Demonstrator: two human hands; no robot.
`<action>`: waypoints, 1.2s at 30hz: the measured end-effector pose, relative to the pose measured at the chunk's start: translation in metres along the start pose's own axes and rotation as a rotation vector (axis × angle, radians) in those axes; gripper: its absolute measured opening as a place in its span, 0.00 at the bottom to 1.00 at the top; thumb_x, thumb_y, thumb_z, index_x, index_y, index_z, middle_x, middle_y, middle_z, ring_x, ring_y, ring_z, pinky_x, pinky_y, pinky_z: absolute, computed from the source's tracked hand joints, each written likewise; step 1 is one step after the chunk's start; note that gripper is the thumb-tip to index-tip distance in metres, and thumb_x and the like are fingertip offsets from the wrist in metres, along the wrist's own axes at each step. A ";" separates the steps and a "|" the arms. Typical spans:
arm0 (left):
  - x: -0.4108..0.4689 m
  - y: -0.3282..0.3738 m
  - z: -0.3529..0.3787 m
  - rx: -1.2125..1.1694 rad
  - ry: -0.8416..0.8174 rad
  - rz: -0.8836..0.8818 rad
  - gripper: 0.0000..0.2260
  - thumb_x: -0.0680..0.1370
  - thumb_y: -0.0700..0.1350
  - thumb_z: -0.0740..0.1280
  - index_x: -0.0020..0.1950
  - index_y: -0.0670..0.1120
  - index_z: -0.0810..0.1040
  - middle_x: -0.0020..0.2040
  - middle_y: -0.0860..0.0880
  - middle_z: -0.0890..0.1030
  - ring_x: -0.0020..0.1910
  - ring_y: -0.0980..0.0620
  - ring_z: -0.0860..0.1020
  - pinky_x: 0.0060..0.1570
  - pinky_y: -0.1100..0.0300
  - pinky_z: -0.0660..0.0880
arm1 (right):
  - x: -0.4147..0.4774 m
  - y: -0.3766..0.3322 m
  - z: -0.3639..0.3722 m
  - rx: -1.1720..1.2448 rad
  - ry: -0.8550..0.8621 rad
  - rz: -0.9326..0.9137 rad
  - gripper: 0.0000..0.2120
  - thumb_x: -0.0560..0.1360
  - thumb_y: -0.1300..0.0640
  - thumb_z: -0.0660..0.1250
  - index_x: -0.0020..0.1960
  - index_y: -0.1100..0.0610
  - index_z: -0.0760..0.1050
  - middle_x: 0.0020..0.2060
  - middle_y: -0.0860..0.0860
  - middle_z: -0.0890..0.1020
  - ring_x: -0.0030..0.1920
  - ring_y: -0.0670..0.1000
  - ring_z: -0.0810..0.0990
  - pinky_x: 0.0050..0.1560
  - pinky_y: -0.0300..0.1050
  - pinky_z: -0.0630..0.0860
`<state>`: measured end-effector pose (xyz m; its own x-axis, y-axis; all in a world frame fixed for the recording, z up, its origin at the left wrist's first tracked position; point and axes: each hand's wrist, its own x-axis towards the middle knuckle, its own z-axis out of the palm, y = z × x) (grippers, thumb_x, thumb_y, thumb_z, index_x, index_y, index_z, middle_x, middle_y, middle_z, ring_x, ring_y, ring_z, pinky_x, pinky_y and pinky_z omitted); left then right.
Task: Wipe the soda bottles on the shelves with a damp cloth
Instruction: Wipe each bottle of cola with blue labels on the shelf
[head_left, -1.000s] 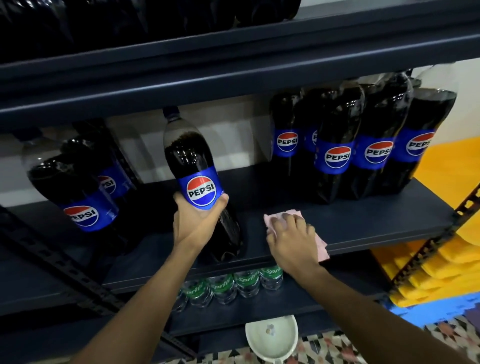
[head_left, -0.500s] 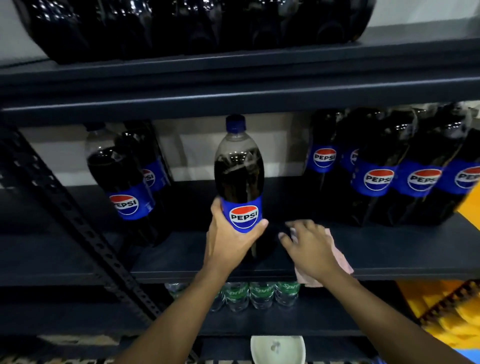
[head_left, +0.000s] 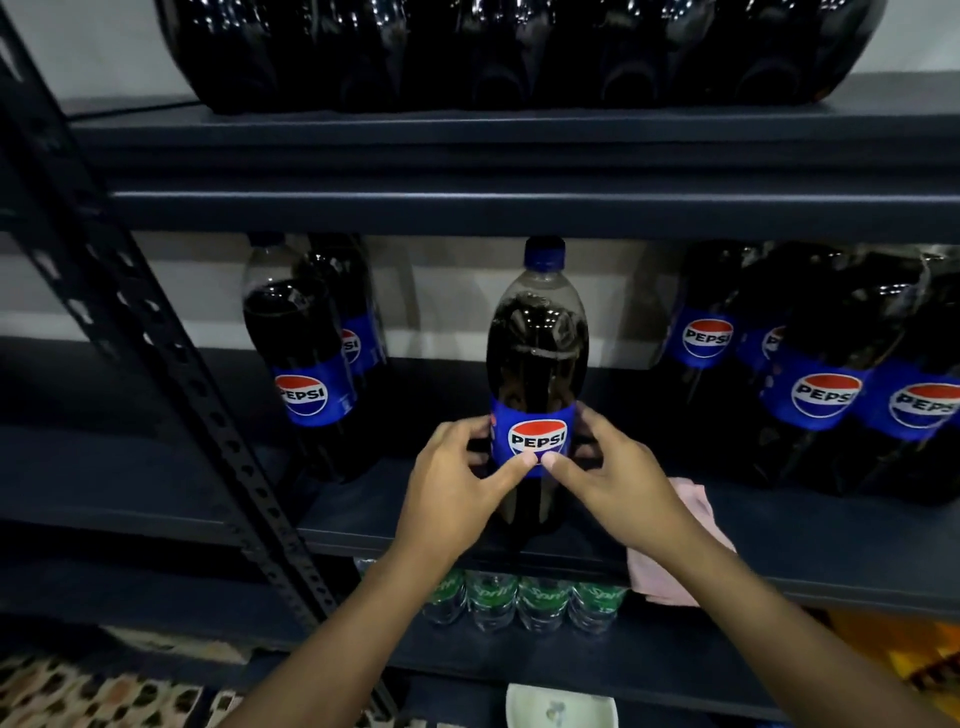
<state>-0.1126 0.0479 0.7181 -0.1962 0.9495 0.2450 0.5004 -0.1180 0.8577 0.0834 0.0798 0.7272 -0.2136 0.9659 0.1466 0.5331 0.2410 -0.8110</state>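
- The big dark shelf rack (head_left: 831, 551) fills the whole view. It has soda bottles on every level, so I think there is a lot left to wipe.
- The top row of bottles (head_left: 519, 52) sits up high. Their tops are cut off, so I cannot count them or see if they are clean.
- The bunch of Pepsi bottles on the right (head_left: 826, 384) stands packed together on the middle shelf. It is too dark there to tell clean from dusty.
- The two Pepsi bottles on the left (head_left: 306, 374) stand one behind the other on the same shelf. No hand touches them.
- The middle Pepsi bottle (head_left: 537, 353) stands upright near the front edge of the middle shelf, alone between the two groups.
- The left hand (head_left: 452, 499) and the right hand (head_left: 623, 493) both hold this bottle at its blue label, one on each side. The thumbs almost meet in front. Some fingertips are hidden behind the bottle.
- The pink cloth (head_left: 693, 514) lies on the shelf just right of that bottle and hangs over the edge. No hand holds it, so no wiping is going on right now. The right wrist hides part of it, and I cannot tell if it is wet.
- The small green Sprite bottles (head_left: 519, 597) stand on the shelf below, with their tops hidden by the shelf edge.
- The white bowl (head_left: 561, 706) is cut off at the bottom. I cannot tell what is in it.
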 end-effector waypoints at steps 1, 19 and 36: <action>0.000 -0.002 0.000 0.008 0.007 -0.007 0.27 0.74 0.59 0.79 0.70 0.53 0.78 0.62 0.60 0.79 0.54 0.62 0.81 0.52 0.62 0.82 | 0.001 0.000 0.003 -0.006 0.018 -0.005 0.35 0.78 0.48 0.73 0.81 0.49 0.62 0.66 0.41 0.78 0.62 0.46 0.79 0.62 0.49 0.79; 0.071 -0.029 -0.018 0.088 0.200 -0.197 0.21 0.82 0.56 0.70 0.68 0.43 0.80 0.63 0.45 0.81 0.59 0.46 0.81 0.53 0.57 0.75 | 0.095 -0.036 0.080 0.020 0.085 -0.033 0.23 0.78 0.46 0.72 0.71 0.51 0.75 0.59 0.48 0.84 0.57 0.50 0.83 0.56 0.46 0.79; 0.095 -0.037 -0.038 0.044 0.130 -0.303 0.19 0.84 0.40 0.64 0.75 0.46 0.73 0.63 0.41 0.82 0.61 0.39 0.81 0.56 0.56 0.74 | 0.147 -0.070 0.117 -0.059 -0.009 0.067 0.22 0.81 0.50 0.69 0.72 0.53 0.71 0.63 0.53 0.82 0.62 0.56 0.81 0.62 0.51 0.78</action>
<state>-0.1818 0.1315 0.7273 -0.4457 0.8943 0.0398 0.4383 0.1792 0.8808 -0.0810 0.1939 0.7395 -0.1830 0.9792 0.0873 0.5939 0.1809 -0.7840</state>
